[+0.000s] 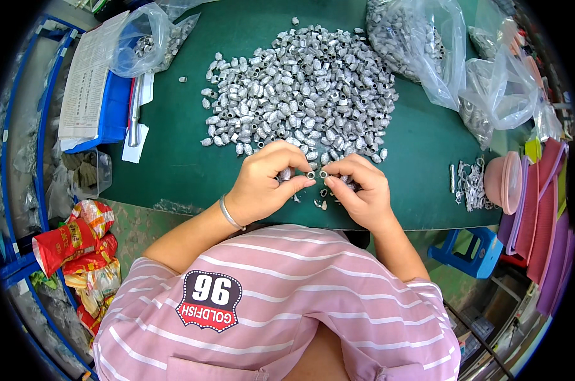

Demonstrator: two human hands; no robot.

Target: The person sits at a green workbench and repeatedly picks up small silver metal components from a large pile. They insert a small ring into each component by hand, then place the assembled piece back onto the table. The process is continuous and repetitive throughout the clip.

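Head view, left hand, right hand, pinching ridged metal beads

Metal parts pile mid-table, toward the far edge. Bags at far right corner, another bag far left. Papers along left edge. Bowl at right edge (small clips just left of it).
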